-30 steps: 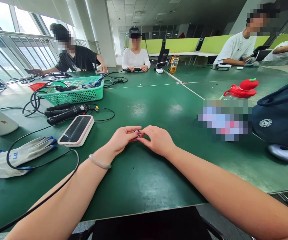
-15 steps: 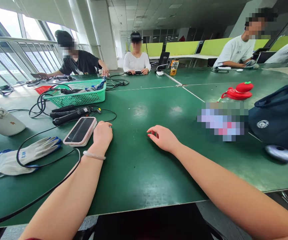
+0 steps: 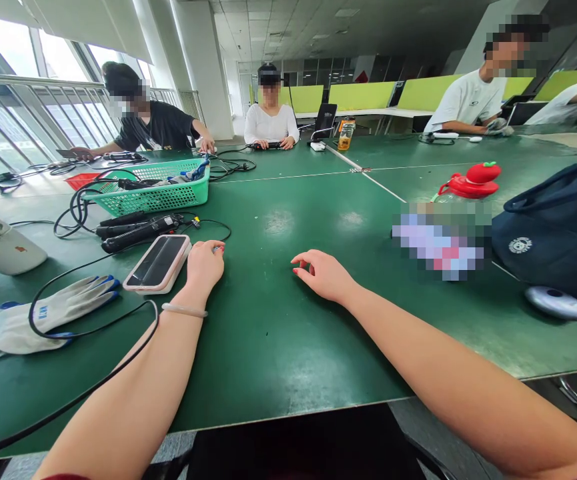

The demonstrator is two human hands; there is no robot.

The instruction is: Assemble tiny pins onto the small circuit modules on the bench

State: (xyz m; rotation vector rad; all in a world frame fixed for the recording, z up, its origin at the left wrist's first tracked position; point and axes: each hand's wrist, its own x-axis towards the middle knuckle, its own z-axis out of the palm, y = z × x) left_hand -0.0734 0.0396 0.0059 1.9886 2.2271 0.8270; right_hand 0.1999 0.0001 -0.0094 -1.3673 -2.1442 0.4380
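My left hand (image 3: 205,267) rests on the green table (image 3: 268,360), fingers curled closed; a tiny bluish spot shows by the fingertips, but what they hold, if anything, is hidden. Just left of it, close against the hand, lies a phone in a pink case (image 3: 158,265). My right hand (image 3: 324,275) lies on the table to the right, thumb and loosely bent fingers apart, holding nothing. A white work glove with blue fingertips (image 3: 63,307) is left of my left forearm, with a black cable (image 3: 152,327) looping over it.
Black cabled devices (image 3: 141,230) lie before a green basket (image 3: 153,197) of cables and gloves. At left stands a white container (image 3: 3,243). On the right are a red-lidded bottle (image 3: 471,187), a dark blue bag (image 3: 558,233) and a rounded pale object (image 3: 555,303). Several people sit beyond.
The whole view has shifted slightly, so things appear a little further left. Both hands stay in about the same place on the table.
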